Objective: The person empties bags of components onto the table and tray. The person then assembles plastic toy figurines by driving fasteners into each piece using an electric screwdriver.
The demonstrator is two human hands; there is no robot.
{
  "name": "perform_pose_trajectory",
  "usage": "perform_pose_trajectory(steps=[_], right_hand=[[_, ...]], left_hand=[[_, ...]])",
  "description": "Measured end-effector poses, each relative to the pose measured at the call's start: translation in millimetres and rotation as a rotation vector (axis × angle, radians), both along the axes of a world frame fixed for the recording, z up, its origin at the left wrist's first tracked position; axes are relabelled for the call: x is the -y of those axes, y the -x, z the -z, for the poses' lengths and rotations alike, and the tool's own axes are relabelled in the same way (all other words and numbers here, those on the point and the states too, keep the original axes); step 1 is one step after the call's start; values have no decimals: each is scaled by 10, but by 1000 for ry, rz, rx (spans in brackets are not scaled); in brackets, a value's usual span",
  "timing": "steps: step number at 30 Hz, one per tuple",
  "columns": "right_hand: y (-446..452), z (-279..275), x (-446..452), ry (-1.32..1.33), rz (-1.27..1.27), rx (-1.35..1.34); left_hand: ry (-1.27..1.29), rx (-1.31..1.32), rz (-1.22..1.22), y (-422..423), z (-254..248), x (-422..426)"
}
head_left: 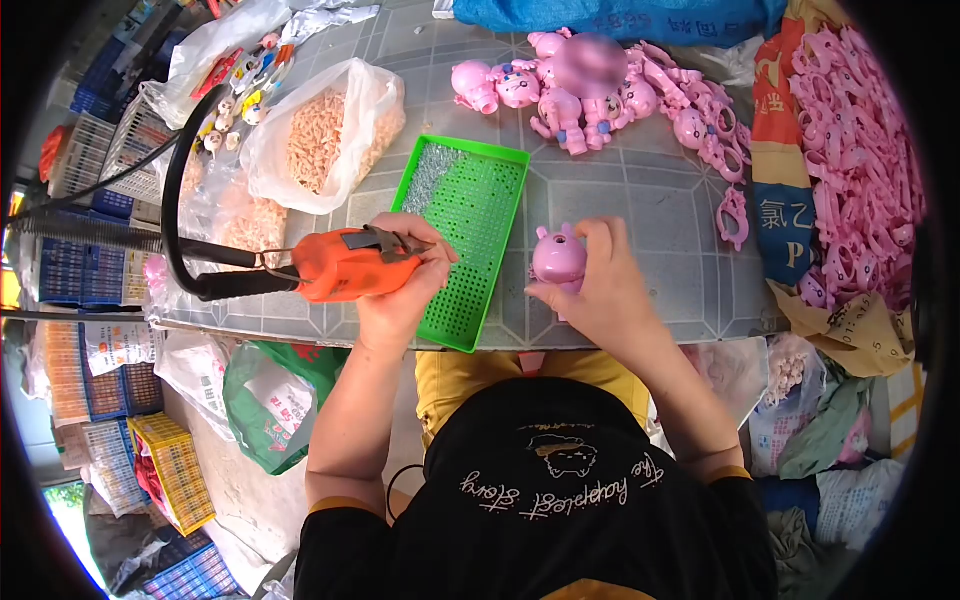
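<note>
My left hand (412, 275) is closed around an orange electric screwdriver (345, 268), held level over the table with its cable and spring leading off to the left. My right hand (612, 285) grips a pink toy figure (559, 258) from its right side, near the table's front edge; its lower part is partly hidden by the fingers. Between the two hands lies a green perforated tray (480, 240), with small silvery pieces, apparently screws, heaped at its far left corner (432, 170). The screwdriver's tip is hidden behind my left hand.
Pink toy figures (562, 115) and pink ring-shaped parts (733, 215) lie at the back right. A sack (860, 180) of pink parts stands at the right edge. Plastic bags of small peach-coloured pieces (318, 140) sit at left, near painted figurines (225, 115). Crates (175, 470) stand beyond the table.
</note>
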State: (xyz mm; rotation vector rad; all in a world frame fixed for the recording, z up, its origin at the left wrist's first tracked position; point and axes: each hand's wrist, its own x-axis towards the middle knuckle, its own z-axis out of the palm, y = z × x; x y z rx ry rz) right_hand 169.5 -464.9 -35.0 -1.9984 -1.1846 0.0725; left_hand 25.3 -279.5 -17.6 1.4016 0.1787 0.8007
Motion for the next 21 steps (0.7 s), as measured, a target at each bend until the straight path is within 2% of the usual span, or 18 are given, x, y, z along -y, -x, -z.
perform_pose_trajectory(steps=[12, 15, 21], right_hand=[[-106, -116, -116, 65, -220, -35], [-62, -137, -118, 68, -243, -9], [1, -110, -91, 180, -182, 133]], left_hand=[[-27, 9, 4, 22, 10, 9], [-123, -52, -18, 24, -6, 21], [-99, -35, -35, 1, -16, 52]])
